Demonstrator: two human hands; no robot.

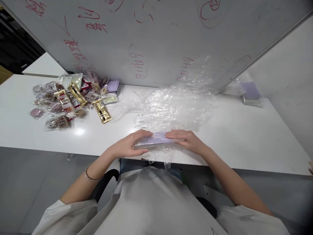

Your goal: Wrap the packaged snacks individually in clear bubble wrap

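Note:
Just above the table's front edge lies a flat clear plastic package [156,139] with a pale purple face. My left hand [129,144] grips its left end, fingers over the far side and thumb along the near side. Around the right end is my right hand [188,140], its fingertips resting on the purple face and its thumb out of sight. Crumpled clear plastic film [168,151] hangs under the package and over the table edge. More clear plastic wrappers [171,104] are heaped right behind my hands.
Wrapped snacks and gold sachets [102,111] are piled on the left of the white table [244,137]. At the far right, flat packages with purple faces [251,91] are stacked by the wall. A whiteboard [161,36] with red writing stands along the back.

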